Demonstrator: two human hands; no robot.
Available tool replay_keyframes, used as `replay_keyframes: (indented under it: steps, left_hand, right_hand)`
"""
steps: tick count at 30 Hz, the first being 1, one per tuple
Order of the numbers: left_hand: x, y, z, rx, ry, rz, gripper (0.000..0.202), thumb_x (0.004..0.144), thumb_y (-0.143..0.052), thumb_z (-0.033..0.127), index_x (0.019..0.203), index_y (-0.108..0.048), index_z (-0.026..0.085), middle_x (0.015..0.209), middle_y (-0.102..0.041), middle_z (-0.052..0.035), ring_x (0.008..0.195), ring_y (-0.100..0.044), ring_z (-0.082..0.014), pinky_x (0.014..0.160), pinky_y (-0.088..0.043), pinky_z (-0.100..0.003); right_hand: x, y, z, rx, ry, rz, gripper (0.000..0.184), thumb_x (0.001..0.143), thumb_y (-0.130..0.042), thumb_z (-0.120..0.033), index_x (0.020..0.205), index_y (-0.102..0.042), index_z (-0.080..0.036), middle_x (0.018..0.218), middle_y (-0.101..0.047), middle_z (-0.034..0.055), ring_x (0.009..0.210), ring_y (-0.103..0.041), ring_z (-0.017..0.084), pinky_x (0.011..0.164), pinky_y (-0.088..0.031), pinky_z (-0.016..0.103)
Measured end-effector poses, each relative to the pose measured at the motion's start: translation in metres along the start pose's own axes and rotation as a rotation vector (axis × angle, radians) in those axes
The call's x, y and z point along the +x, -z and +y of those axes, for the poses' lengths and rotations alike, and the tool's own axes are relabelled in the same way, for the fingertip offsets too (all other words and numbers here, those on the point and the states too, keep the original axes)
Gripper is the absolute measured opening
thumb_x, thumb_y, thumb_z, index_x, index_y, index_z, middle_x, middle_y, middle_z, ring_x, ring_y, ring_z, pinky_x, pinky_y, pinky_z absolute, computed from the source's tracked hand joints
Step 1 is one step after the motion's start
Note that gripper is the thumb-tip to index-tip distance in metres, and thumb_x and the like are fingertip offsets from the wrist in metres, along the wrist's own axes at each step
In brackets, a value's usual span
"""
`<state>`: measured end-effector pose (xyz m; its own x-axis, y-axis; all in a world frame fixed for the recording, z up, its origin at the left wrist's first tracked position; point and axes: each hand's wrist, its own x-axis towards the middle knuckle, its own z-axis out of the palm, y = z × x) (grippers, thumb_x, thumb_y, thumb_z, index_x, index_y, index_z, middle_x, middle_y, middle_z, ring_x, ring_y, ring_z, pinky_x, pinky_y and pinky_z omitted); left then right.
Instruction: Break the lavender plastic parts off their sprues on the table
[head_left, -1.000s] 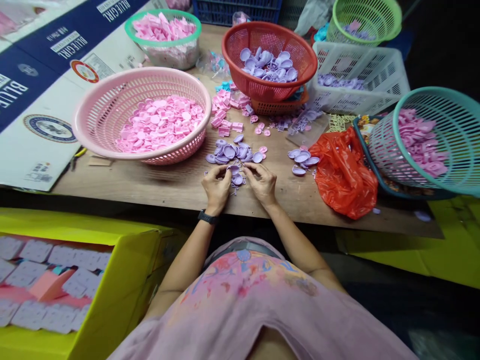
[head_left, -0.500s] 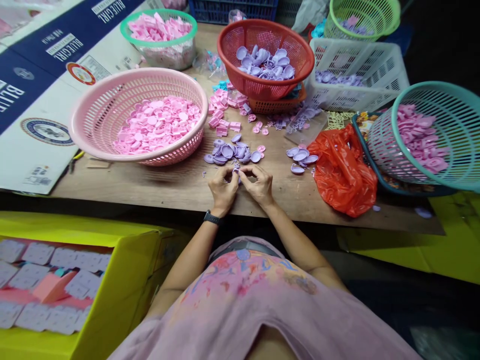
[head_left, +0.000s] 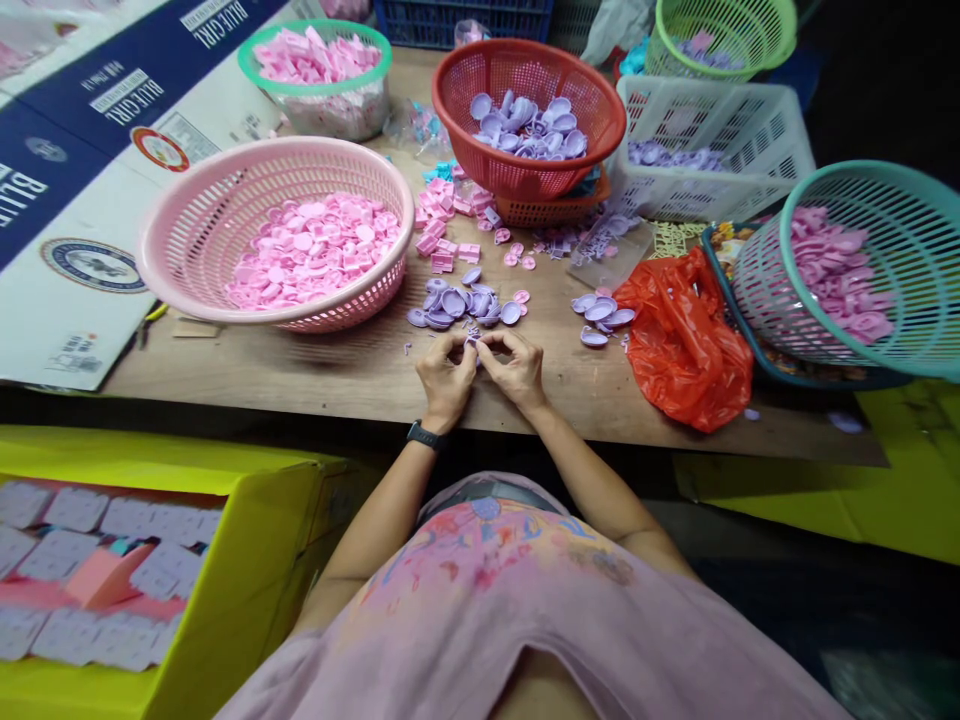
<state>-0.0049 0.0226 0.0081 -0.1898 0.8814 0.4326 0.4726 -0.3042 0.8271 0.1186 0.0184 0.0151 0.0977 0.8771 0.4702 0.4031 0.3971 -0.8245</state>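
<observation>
My left hand (head_left: pixel 448 377) and my right hand (head_left: pixel 517 372) meet near the table's front edge, thumbs and forefingers pinched together. Between the fingertips is a small purple plastic piece (head_left: pixel 472 338), mostly covered, so its exact shape cannot be made out. Just beyond the fingers lies a pile of purple oval plastic pieces (head_left: pixel 454 301), with a few small pink round pieces (head_left: pixel 521 297) at its right side. A smaller group of purple oval pieces (head_left: pixel 600 308) rests to the right of my right hand.
Left stands a pink basket (head_left: pixel 172 260) of pink parts; behind, a red basket (head_left: pixel 457 100) holds purple parts. A red plastic bag (head_left: pixel 686 345), a tilted teal basket (head_left: pixel 919 270) and a white crate (head_left: pixel 750 195) are on the right. A yellow box (head_left: pixel 262 540) sits below left.
Both hands stay in the same place with the fingertips still pinched together. The whole view has shifted very slightly; nothing on the table has visibly moved.
</observation>
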Motion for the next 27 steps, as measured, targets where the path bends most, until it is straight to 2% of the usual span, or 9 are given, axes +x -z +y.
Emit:
replay_keyframes:
  steps: [3, 6, 10, 18, 23, 27]
  left_hand:
    - [0.0, 0.0, -0.002, 0.051, -0.046, -0.01, 0.008, 0.088, -0.063, 0.025, 0.084, -0.067, 0.02, 0.076, -0.07, -0.0007, 0.065, -0.06, -0.0128, 0.066, -0.046, -0.025]
    - [-0.001, 0.001, -0.005, 0.144, -0.153, -0.032, 0.01, 0.091, -0.059, 0.024, 0.084, -0.065, 0.02, 0.079, -0.068, -0.0026, 0.07, -0.06, -0.0151, 0.068, -0.045, -0.027]
    - [-0.001, 0.004, -0.009, 0.272, -0.263, -0.103, 0.013, 0.094, -0.054, 0.023, 0.086, -0.063, 0.02, 0.084, -0.068, -0.0059, 0.079, -0.062, -0.0196, 0.074, -0.045, -0.03]
    - [0.0, 0.004, -0.007, 0.318, -0.3, -0.205, 0.013, 0.093, -0.051, 0.024, 0.085, -0.061, 0.022, 0.08, -0.064, -0.0062, 0.08, -0.062, -0.0225, 0.077, -0.046, -0.034]
    - [0.0, 0.001, -0.005, 0.29, -0.314, -0.238, 0.015, 0.094, -0.05, 0.024, 0.084, -0.06, 0.021, 0.081, -0.064, -0.007, 0.081, -0.063, -0.0227, 0.078, -0.047, -0.035]
    - [-0.002, -0.002, -0.003, 0.248, -0.298, -0.222, 0.016, 0.096, -0.048, 0.023, 0.094, -0.063, 0.019, 0.09, -0.068, -0.0092, 0.087, -0.064, -0.0226, 0.081, -0.049, -0.035]
  right_hand:
    - [0.0, 0.0, 0.0, -0.003, 0.0, 0.006, 0.012, 0.089, -0.066, -0.03, 0.082, -0.07, -0.021, 0.079, -0.074, 0.0019, 0.067, -0.069, 0.014, 0.07, -0.057, 0.027]
    - [0.0, 0.0, 0.001, 0.0, 0.012, 0.008, 0.012, 0.089, -0.066, -0.028, 0.081, -0.071, -0.02, 0.078, -0.073, 0.0015, 0.066, -0.068, 0.014, 0.069, -0.056, 0.026]
    - [-0.001, 0.0, 0.005, 0.055, -0.053, -0.013, 0.013, 0.088, -0.067, -0.03, 0.081, -0.071, -0.02, 0.079, -0.074, 0.0014, 0.067, -0.069, 0.014, 0.069, -0.057, 0.026]
    - [-0.002, 0.001, 0.01, 0.113, -0.135, -0.03, 0.018, 0.087, -0.066, -0.036, 0.082, -0.07, -0.019, 0.079, -0.074, 0.0018, 0.068, -0.07, 0.014, 0.069, -0.059, 0.026]
    - [-0.002, 0.005, 0.011, 0.083, -0.131, -0.028, 0.02, 0.089, -0.065, -0.038, 0.084, -0.07, -0.02, 0.081, -0.074, 0.0022, 0.069, -0.07, 0.014, 0.07, -0.059, 0.026]
    - [-0.001, 0.006, 0.008, 0.037, -0.09, -0.016, 0.018, 0.09, -0.064, -0.036, 0.083, -0.067, -0.02, 0.08, -0.072, 0.0015, 0.067, -0.068, 0.014, 0.069, -0.057, 0.025]
